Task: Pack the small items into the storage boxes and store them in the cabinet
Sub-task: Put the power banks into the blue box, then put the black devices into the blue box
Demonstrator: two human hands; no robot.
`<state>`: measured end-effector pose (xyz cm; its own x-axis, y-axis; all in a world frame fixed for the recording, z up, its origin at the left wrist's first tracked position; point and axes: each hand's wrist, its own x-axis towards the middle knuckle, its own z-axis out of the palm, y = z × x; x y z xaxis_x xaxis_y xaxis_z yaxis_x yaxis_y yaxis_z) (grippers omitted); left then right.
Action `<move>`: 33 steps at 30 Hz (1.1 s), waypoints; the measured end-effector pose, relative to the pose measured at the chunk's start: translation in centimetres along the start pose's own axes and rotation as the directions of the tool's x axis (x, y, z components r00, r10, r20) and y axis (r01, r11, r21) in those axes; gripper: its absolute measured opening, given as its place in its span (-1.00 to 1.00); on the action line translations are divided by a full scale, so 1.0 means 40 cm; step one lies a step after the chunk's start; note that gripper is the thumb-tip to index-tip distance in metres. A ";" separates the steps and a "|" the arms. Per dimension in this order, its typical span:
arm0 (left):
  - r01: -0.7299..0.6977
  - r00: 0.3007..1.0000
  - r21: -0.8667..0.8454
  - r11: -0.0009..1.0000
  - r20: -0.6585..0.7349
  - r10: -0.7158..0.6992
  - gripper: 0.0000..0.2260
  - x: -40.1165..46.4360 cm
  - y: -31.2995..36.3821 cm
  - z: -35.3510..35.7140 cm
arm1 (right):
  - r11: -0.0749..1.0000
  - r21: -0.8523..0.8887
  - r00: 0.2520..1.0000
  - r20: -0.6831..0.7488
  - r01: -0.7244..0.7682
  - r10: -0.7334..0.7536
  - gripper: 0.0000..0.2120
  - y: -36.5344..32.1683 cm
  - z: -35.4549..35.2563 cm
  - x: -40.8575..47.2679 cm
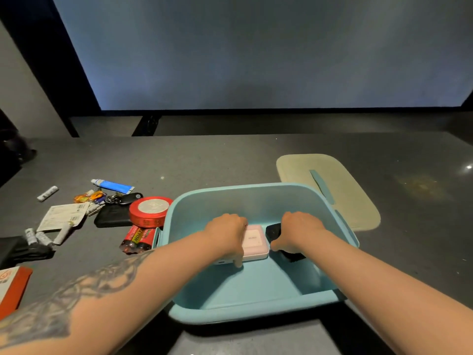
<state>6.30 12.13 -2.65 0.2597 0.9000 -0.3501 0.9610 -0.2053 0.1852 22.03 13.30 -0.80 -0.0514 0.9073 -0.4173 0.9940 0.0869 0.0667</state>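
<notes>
1. Head view: nearest the camera is the teal storage box (245,301), open on the dark counter (204,160), with its beige lid (340,185) lying just behind and to the right.
2. The left hand (226,233) grips a pink case (256,243) inside the box, fingers curled over its left edge; the right hand (297,231) grips a black item (275,233) beside it, thumb hooked low.
3. To do this well, the person should probably set both flat against the floor of the box, leaving room for the rest (red tape roll (149,210), batteries (137,238), key fob (130,198), blue tube (114,185)).
4. Both sets of fingertips are hidden, and the black item's identity cannot be told. No cabinet is in sight.
</notes>
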 end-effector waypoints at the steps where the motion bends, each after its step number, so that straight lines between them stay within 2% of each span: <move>1: -0.004 1.000 0.000 1.000 0.010 0.004 -0.39 0.002 -0.003 0.005 | 1.000 0.013 1.000 0.016 -0.012 0.012 -0.62 -0.003 0.007 0.009; 5: -0.030 1.000 -0.007 1.000 0.001 0.030 -0.31 0.005 -0.011 0.013 | 0.997 0.056 0.998 0.045 -0.055 0.053 -0.37 -0.002 0.032 0.032; 9: -0.032 0.999 -0.096 0.995 -0.006 0.031 -0.21 0.004 -0.025 0.007 | 0.990 0.116 0.994 0.073 -0.084 0.076 -0.27 0.005 0.041 0.035; 12: -0.007 0.996 -0.205 0.979 -0.093 -0.012 -0.24 -0.011 -0.033 -0.013 | 0.990 0.129 0.998 0.037 -0.059 0.054 -0.34 0.014 0.028 0.027; 18: -0.053 0.942 -0.289 0.956 -0.332 -0.048 -0.50 -0.095 -0.041 -0.053 | 0.980 0.175 0.988 -0.131 0.099 -0.077 -0.44 0.021 -0.022 -0.024; 21: -0.086 0.857 -0.407 0.909 -0.496 -0.142 -0.63 -0.162 -0.059 -0.073 | 0.952 0.210 0.958 -0.229 0.223 -0.174 -0.46 0.001 -0.053 -0.065; 25: -0.087 0.672 -0.587 0.805 -0.631 -0.388 -0.74 -0.268 -0.099 -0.077 | 0.875 0.194 0.867 -0.338 0.444 -0.366 -0.49 -0.104 -0.088 -0.127; 28: -0.022 0.565 -0.636 0.772 -0.644 -0.515 -0.74 -0.353 -0.157 -0.050 | 0.776 0.172 0.763 -0.399 0.607 -0.509 -0.53 -0.219 -0.102 -0.181; 33: 0.136 0.507 -0.669 0.731 -0.587 -0.632 -0.73 -0.501 -0.296 0.028 | 0.628 0.166 0.624 -0.456 0.760 -0.635 -0.61 -0.413 -0.091 -0.258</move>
<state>-10.19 -3.89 1.15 -0.5310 0.8114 0.2443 0.6740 0.2298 0.7021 5.78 4.01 5.69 -0.7070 0.6986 0.1102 0.6016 0.6759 -0.4257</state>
